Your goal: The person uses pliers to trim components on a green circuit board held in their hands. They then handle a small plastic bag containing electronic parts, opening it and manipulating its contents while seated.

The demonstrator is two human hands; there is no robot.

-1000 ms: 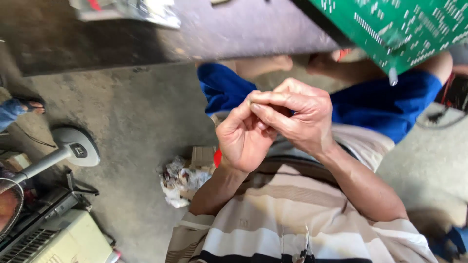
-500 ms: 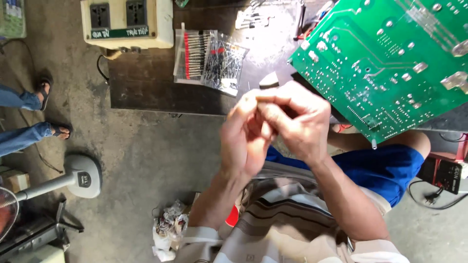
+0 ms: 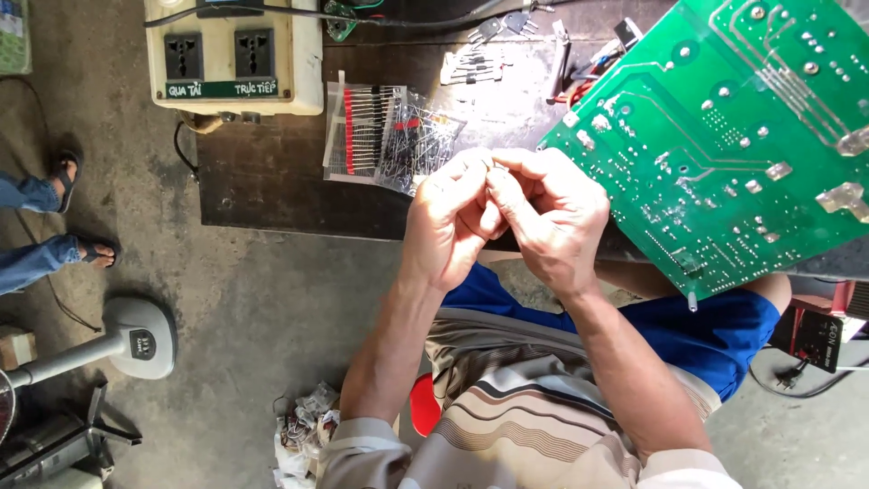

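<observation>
Green printed circuit board (image 3: 724, 136) lies far right on the dark workbench (image 3: 272, 190). Left hand (image 3: 453, 226) and right hand (image 3: 552, 222) pinch together on a tiny component (image 3: 490, 167), apparently shaping its leads; delicate fingertip work.

Green circuit board (image 3: 724, 136) blocks 2 o'clock; diode strips (image 3: 385, 136) crowd 11 — bare counter (image 3: 272, 190) strip open at 9, cream socket box (image 3: 233, 56) beyond.

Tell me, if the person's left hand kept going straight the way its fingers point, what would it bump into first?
Probably the clear bags of small components on the dark bench, just past the left hand; height is hard to judge.
</observation>
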